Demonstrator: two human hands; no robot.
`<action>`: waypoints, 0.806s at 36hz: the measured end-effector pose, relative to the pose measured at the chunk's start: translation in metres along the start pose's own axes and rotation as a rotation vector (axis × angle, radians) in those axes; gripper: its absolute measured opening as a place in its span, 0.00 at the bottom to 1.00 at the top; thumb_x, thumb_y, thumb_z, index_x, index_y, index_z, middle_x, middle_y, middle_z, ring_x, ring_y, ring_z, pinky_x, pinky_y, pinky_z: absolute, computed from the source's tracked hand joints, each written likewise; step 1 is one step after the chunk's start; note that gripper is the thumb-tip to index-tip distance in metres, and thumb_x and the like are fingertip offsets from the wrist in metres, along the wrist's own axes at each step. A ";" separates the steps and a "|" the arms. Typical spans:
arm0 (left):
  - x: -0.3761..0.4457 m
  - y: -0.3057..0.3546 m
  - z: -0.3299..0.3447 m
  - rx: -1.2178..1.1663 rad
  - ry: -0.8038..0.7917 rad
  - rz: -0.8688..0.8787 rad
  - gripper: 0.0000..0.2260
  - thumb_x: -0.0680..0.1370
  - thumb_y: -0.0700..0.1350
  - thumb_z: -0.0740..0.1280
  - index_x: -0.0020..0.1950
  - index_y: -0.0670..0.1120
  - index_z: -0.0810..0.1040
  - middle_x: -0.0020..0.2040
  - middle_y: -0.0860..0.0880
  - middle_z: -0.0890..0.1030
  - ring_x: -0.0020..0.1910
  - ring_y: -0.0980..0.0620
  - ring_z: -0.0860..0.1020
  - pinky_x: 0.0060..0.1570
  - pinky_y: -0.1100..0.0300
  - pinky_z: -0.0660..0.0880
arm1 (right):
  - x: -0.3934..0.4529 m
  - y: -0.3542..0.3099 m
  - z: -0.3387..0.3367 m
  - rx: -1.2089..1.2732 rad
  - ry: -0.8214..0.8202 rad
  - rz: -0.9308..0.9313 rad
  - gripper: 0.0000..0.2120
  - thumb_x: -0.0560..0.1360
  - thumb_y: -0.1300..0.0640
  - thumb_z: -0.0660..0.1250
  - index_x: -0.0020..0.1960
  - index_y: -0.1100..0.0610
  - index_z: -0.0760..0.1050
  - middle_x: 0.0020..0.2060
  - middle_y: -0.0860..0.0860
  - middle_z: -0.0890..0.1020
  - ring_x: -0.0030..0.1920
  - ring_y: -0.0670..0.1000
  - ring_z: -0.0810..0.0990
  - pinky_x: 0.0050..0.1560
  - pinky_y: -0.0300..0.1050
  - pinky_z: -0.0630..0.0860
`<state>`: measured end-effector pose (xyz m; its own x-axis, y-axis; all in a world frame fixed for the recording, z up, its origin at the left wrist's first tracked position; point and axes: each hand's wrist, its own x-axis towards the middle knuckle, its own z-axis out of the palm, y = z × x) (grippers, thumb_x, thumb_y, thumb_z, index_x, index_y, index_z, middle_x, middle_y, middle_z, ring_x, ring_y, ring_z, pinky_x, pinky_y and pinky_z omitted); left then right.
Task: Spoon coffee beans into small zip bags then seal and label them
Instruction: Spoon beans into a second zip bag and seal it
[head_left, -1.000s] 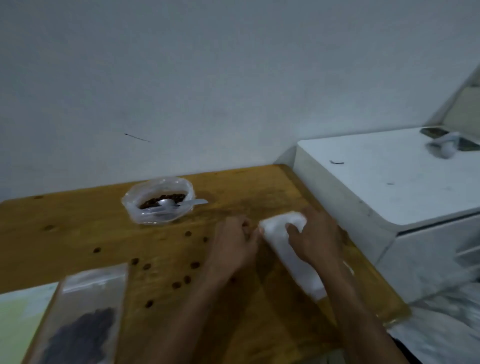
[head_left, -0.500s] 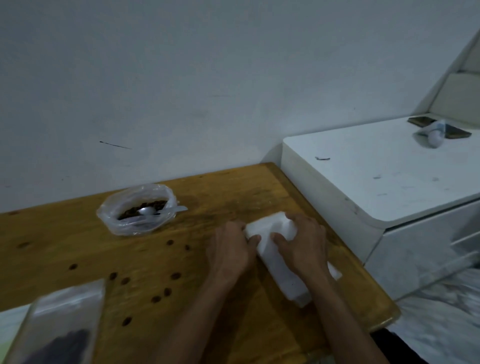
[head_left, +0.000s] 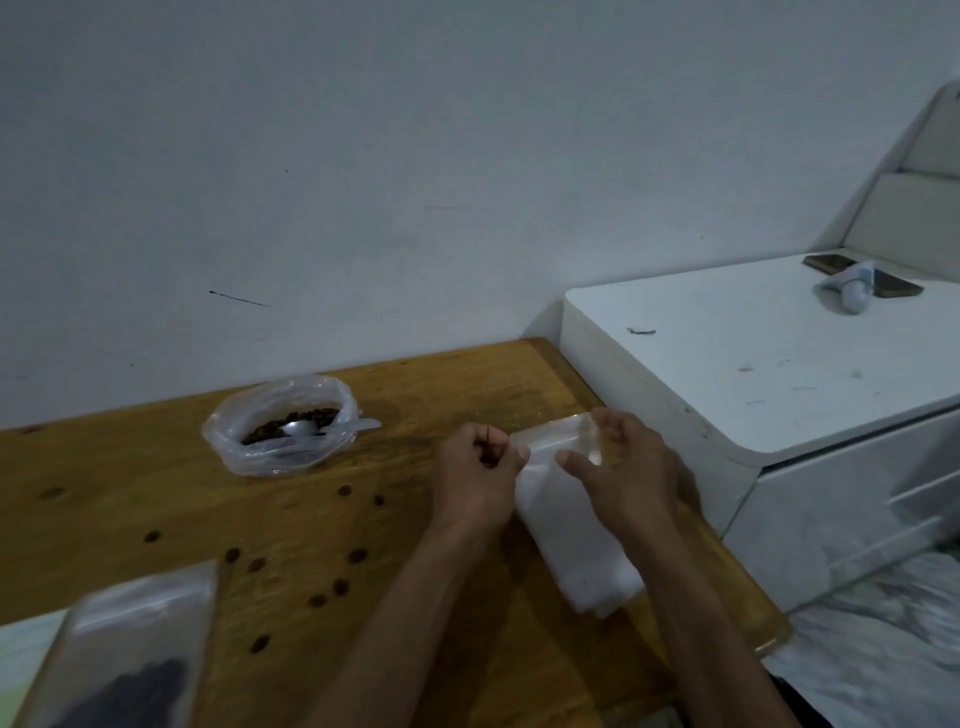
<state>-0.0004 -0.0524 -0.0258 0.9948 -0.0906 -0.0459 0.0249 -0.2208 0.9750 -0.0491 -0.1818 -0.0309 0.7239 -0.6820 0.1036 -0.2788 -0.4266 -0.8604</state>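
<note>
A stack of clear small zip bags (head_left: 563, 525) lies on the right part of the wooden table (head_left: 156, 483). My left hand (head_left: 475, 478) pinches the top bag's left edge near its mouth. My right hand (head_left: 623, 467) holds the same bag's upper right part, thumb on top. A clear plastic bag of coffee beans (head_left: 283, 423) sits open at the back left, with a spoon (head_left: 322, 428) resting in it. A filled zip bag (head_left: 130, 654) with dark beans lies at the front left.
Several loose coffee beans (head_left: 340, 587) are scattered on the wood between the bean bag and my arms. A white cabinet (head_left: 753, 374) stands against the table's right edge, with a small tube (head_left: 852, 288) and a dark flat object on it. A wall is behind.
My hands have shifted on the zip bags: the top bag's mouth end is now lifted and spread between both hands. The camera view has moved slightly.
</note>
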 end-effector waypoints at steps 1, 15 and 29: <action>-0.001 0.003 -0.002 -0.041 -0.010 -0.012 0.07 0.75 0.40 0.74 0.46 0.49 0.77 0.46 0.48 0.81 0.48 0.50 0.81 0.49 0.56 0.80 | -0.001 -0.002 -0.003 0.014 -0.018 -0.008 0.31 0.69 0.52 0.79 0.69 0.49 0.72 0.67 0.52 0.76 0.67 0.55 0.74 0.64 0.59 0.76; -0.020 0.046 -0.091 -0.342 -0.132 0.064 0.05 0.77 0.40 0.71 0.51 0.40 0.83 0.43 0.46 0.87 0.41 0.51 0.84 0.39 0.59 0.80 | -0.028 -0.077 -0.009 0.788 -0.382 0.022 0.10 0.72 0.64 0.75 0.53 0.62 0.80 0.43 0.56 0.87 0.43 0.55 0.86 0.45 0.51 0.83; -0.033 0.024 -0.238 0.282 0.440 0.266 0.11 0.71 0.52 0.76 0.47 0.50 0.79 0.41 0.54 0.81 0.41 0.59 0.78 0.39 0.64 0.72 | -0.096 -0.153 0.095 0.654 -0.695 -0.196 0.06 0.76 0.60 0.72 0.40 0.55 0.81 0.36 0.51 0.86 0.37 0.48 0.84 0.36 0.45 0.79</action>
<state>-0.0095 0.1764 0.0504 0.9121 0.2201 0.3458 -0.1985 -0.5007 0.8425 -0.0163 0.0050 0.0431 0.9896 -0.0421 0.1373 0.1398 0.0618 -0.9883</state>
